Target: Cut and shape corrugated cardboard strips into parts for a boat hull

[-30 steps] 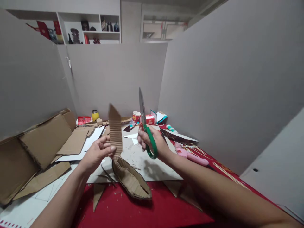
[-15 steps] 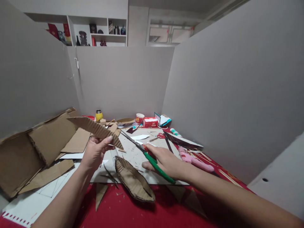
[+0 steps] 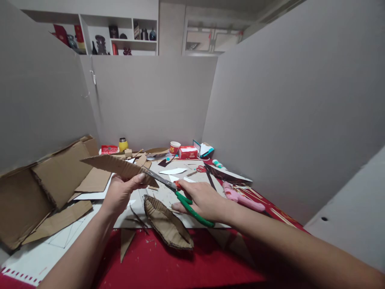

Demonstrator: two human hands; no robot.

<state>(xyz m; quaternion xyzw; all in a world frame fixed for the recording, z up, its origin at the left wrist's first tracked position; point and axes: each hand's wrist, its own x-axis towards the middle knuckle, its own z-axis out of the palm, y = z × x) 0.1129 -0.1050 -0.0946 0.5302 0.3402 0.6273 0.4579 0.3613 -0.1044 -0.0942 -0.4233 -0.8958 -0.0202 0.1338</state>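
Note:
My left hand (image 3: 122, 192) is closed on a long pointed cardboard piece (image 3: 110, 165), thumb on its upper face, holding it above the table. In my right hand (image 3: 201, 200) are scissors with green handles (image 3: 188, 204). Their blades reach left to the cardboard piece's right part, close to my left thumb; whether they bite into it I cannot tell. Below, between both hands, lies a boat-shaped cardboard form (image 3: 168, 224) with raised walls, partly over the red cloth (image 3: 156, 269).
Folded cardboard (image 3: 60, 172) leans at the left. Farther back stand a yellow bottle (image 3: 123, 144), a paper cup (image 3: 175, 147) and a red box (image 3: 188, 152). A pink glue gun (image 3: 243, 199) and thin sticks (image 3: 282, 216) lie to the right. Small scraps litter the white board (image 3: 198, 224).
The scissors have moved left, bringing their blades to the cardboard piece. That piece has shifted slightly lower and left in my left hand. The view has tilted a little.

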